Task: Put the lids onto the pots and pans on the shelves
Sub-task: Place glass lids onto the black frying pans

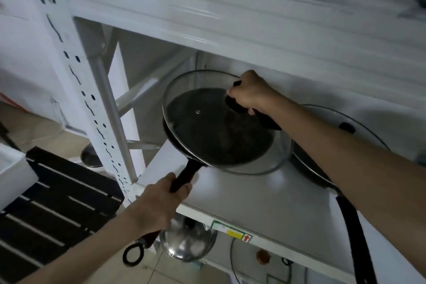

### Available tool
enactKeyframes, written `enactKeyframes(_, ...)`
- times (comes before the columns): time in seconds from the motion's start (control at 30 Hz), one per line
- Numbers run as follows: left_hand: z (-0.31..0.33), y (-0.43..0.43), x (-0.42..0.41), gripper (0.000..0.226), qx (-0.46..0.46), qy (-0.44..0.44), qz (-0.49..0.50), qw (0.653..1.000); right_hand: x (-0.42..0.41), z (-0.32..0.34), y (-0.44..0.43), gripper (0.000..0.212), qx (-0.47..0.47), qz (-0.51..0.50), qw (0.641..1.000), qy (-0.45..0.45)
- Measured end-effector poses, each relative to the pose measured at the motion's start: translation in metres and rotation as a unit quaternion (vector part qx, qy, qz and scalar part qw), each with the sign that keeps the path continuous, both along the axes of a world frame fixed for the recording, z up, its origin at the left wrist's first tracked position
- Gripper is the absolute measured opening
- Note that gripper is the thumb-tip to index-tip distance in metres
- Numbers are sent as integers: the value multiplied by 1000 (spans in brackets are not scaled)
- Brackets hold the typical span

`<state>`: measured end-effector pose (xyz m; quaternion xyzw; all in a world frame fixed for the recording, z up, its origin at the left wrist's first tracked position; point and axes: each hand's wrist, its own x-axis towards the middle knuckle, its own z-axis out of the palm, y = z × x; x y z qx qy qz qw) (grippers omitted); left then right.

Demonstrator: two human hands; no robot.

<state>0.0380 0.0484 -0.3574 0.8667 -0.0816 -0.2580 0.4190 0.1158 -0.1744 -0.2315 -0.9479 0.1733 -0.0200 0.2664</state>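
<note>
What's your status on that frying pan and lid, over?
Left hand gripping frying pan handle. Right hand on glass lid knob, lid tilted over pan, not seated. Second lidded pan close on the right, under the forearm.

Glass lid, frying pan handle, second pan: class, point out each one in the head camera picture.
Glass lid point(202, 108), head view, on the clear dome near its vent hole.
Frying pan handle point(185, 176), head view, on the dark grip above the left hand.
Second pan point(352, 221), head view, on its long black handle.
</note>
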Motion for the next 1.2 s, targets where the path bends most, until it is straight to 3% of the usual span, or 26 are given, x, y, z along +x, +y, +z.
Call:
enactKeyframes(0.13,0,-3,0,23,14,15,17,1000,39,-28,-1,33,1,-47,999,11)
enactKeyframes(0.27,-9,-3,-1,20,22,-43,1,999,54,-53,-3,43,-24,-78,996,25)
enactKeyframes(0.47,-16,-3,-2,26,39,-95,-10,995,73,-65,6,44,-45,-69,996,30)
enactKeyframes(0.63,-10,-5,-3,23,23,-40,1,999,85,-70,10,45,-84,-47,995,25)
enactKeyframes(0.83,-20,-5,-2,24,35,-107,-8,994,88,-74,9,39,-114,-34,992,31)
enactKeyframes(0.97,-21,-4,-2,28,34,-99,-2,994,68,-67,13,58,-153,-54,986,34)
enactKeyframes(1.03,-17,-4,-2,33,36,-57,6,998,41,-60,25,66,-251,-67,966,-6)
enactKeyframes(1.1,-10,-5,-3,26,27,16,28,999,-1,-60,46,59,-284,-37,954,-86)
enactKeyframes(1.2,-7,-3,-4,18,-6,70,44,997,-86,-79,81,23,-163,79,938,-296)
